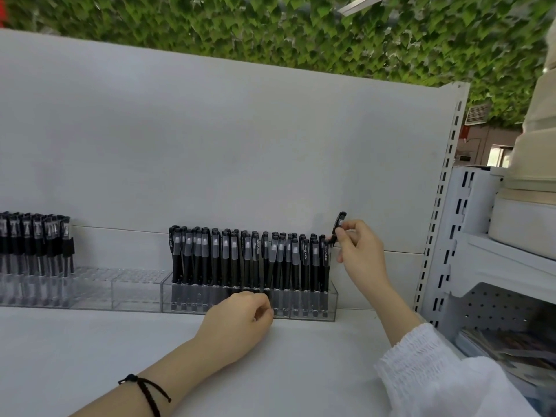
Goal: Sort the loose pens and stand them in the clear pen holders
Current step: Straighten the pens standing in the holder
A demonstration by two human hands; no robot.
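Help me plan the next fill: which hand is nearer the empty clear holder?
Left. The left hand lies just right of the empty holder, before the full holder; the right hand is farther right, pinching a pen at the row's far end.

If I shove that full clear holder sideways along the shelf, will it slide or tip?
Probably slides: the full holder has a long, low base on the smooth white shelf. It likely feels heavy, being packed with pens. Pushed high on the pens, they may lean, since some already tilt.
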